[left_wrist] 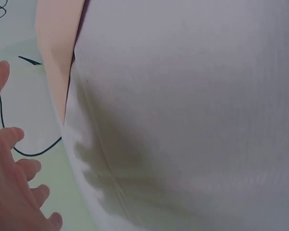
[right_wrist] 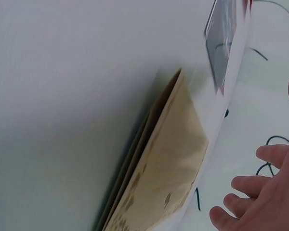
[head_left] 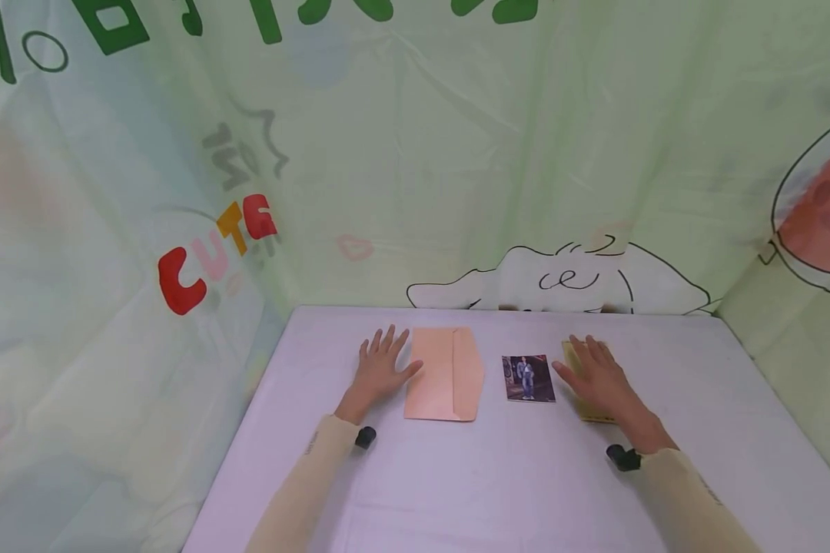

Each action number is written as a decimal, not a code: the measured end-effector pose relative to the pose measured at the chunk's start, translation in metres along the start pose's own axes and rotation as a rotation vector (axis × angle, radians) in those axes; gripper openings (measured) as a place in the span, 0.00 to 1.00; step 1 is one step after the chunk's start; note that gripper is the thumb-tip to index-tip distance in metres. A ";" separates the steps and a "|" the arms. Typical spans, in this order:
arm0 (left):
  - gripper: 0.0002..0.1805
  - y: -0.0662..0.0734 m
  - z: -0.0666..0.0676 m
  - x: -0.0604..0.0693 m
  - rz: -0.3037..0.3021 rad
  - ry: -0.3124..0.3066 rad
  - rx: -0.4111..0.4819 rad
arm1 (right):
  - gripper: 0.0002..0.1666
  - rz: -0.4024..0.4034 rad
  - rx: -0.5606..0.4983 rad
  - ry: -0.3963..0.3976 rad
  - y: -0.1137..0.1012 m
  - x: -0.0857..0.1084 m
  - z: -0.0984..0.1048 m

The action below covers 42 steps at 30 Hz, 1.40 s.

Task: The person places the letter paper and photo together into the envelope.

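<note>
My left hand (head_left: 380, 371) hovers with spread fingers at the left side of a pink envelope (head_left: 430, 376), its thumb overlapping the envelope's edge. The envelope's flap lies to the right. In the left wrist view that hand (left_wrist: 12, 178) is apart from the table. A small photo (head_left: 529, 379) of a standing person lies between the two hands. Over a yellowish folded paper (head_left: 598, 418) is my right hand (head_left: 598, 380), fingers extended. The right wrist view shows brown marks and several layers on this folded paper (right_wrist: 171, 154), with the hand (right_wrist: 265, 192) held above it.
The table (head_left: 484, 484) has a pale lilac cover. Behind it and at both sides hangs a printed curtain (head_left: 456, 153) with letters and drawings. A dark wrist camera (head_left: 365, 438) sits at the left cuff, another camera (head_left: 624, 458) at the right.
</note>
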<state>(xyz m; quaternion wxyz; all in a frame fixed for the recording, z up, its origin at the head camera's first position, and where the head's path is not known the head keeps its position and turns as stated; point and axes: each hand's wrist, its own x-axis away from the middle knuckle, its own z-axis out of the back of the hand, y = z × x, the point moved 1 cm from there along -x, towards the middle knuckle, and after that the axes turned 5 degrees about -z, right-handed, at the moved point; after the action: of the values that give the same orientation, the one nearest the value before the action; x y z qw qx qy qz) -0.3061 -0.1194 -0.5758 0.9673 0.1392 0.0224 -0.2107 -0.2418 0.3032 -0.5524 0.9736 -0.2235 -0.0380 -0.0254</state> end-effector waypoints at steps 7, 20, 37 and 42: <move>0.45 0.009 -0.003 -0.003 -0.025 0.000 0.012 | 0.52 0.075 -0.025 0.008 -0.022 0.002 -0.007; 0.44 0.029 -0.006 -0.007 -0.033 -0.105 -0.030 | 0.47 0.173 0.021 0.028 -0.054 -0.003 -0.029; 0.44 0.049 -0.013 -0.008 -0.093 -0.127 -0.054 | 0.47 0.281 0.023 -0.005 -0.095 -0.005 -0.056; 0.44 0.053 -0.019 -0.007 -0.114 -0.132 -0.078 | 0.48 0.309 0.042 -0.031 -0.105 -0.004 -0.066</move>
<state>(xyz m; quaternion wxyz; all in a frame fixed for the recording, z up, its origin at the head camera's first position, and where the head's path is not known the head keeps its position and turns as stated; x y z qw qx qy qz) -0.2901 -0.0650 -0.5799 0.9578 0.0856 -0.0252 -0.2732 -0.2487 0.1799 -0.5662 0.9697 -0.2065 -0.0185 0.1291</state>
